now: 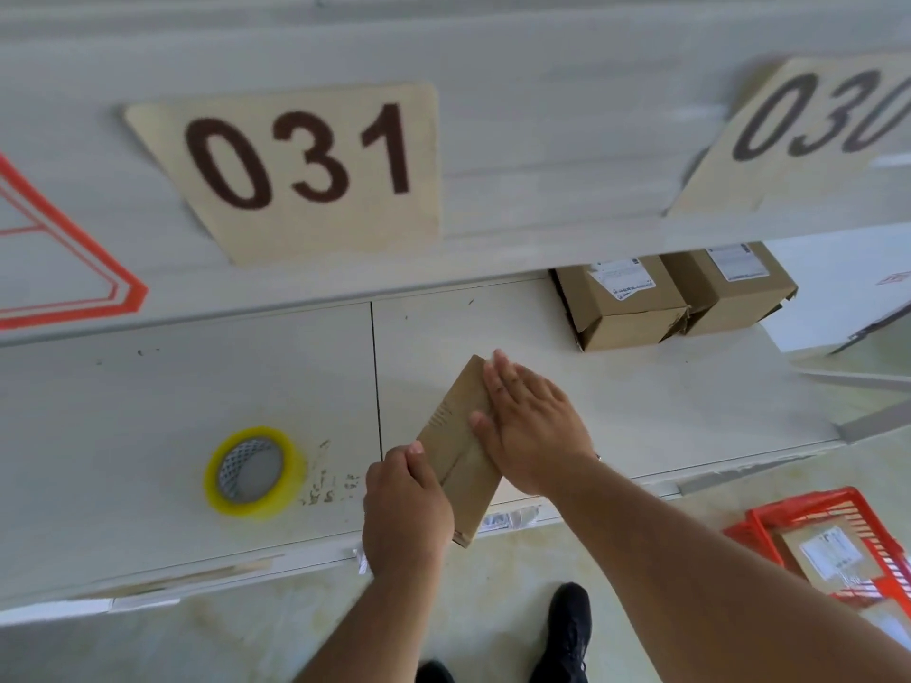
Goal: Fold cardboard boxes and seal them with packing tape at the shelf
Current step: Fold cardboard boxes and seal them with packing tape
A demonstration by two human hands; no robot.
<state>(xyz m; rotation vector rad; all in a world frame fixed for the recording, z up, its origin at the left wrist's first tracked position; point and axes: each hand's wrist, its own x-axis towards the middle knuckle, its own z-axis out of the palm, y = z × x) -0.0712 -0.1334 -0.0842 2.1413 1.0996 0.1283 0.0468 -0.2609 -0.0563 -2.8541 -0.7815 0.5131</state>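
A small brown cardboard box [456,426] lies on the white shelf [197,386], its near end jutting past the front edge. My right hand [530,426] lies flat on the box's right side with straight fingers pressing it down. My left hand [406,505] grips the near left end of the box, thumb on top and fingers curled round the edge. A roll of yellowish clear packing tape [254,470] lies flat on the shelf, to the left of the box and apart from both hands.
Two labelled cardboard boxes [626,300] [734,288] stand at the back right under the upper shelf, which carries cards 031 [305,165] and 030 [813,125]. A red basket [833,515] holding a parcel sits on the floor at right. My shoes [567,633] are below.
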